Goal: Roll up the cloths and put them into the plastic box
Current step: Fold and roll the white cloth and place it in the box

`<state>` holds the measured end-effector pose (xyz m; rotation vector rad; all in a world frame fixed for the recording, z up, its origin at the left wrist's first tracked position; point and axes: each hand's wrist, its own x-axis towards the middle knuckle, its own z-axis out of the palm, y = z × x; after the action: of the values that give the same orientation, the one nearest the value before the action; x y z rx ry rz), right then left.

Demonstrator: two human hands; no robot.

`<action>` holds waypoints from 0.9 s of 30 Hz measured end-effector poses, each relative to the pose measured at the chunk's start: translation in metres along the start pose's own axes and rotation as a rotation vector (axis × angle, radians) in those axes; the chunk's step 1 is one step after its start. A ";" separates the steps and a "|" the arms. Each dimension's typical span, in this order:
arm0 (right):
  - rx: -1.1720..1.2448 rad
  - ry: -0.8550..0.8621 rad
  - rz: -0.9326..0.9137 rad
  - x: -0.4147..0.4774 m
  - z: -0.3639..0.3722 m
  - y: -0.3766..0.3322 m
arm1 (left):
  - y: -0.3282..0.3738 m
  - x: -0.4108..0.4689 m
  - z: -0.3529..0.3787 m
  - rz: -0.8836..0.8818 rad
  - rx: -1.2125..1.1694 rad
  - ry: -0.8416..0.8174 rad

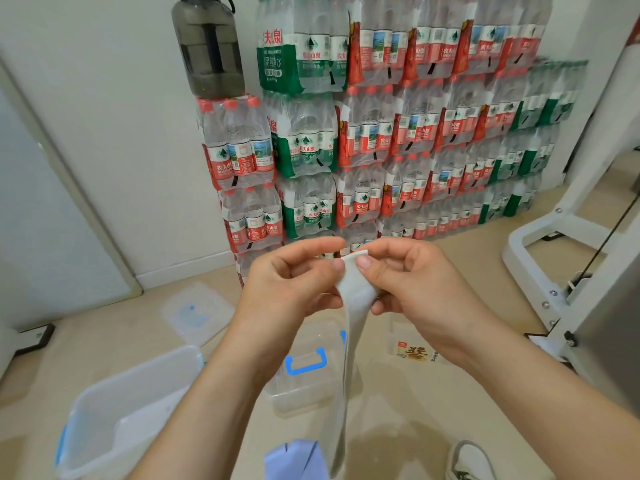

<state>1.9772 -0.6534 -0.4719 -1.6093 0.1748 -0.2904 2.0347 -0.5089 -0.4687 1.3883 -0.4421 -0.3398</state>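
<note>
— What's around you?
— Nearest on the floor, a lilac cloth (294, 460) and my shoe (471, 460) to the right. A big plastic box (104, 410) sits near left. My forearms partly hide a smaller box (304, 393). Far off, stacked bottle packs (381, 133) line the wall.
— And the cloth?
— The white cloth (353, 296) hangs as a long narrow strip over the smaller box. My left grip (294, 282) and right grip (412, 285) pinch its top end.

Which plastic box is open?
The big box at the lower left: it has no lid, while the smaller box in the middle carries a blue-handled lid.
</note>
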 end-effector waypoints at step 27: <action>0.190 -0.013 0.106 -0.004 -0.010 -0.012 | -0.003 -0.004 0.012 0.231 0.187 0.034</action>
<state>1.9696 -0.6609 -0.4602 -1.4082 0.2154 -0.2077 2.0251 -0.5180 -0.4709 1.5045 -0.6116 -0.0873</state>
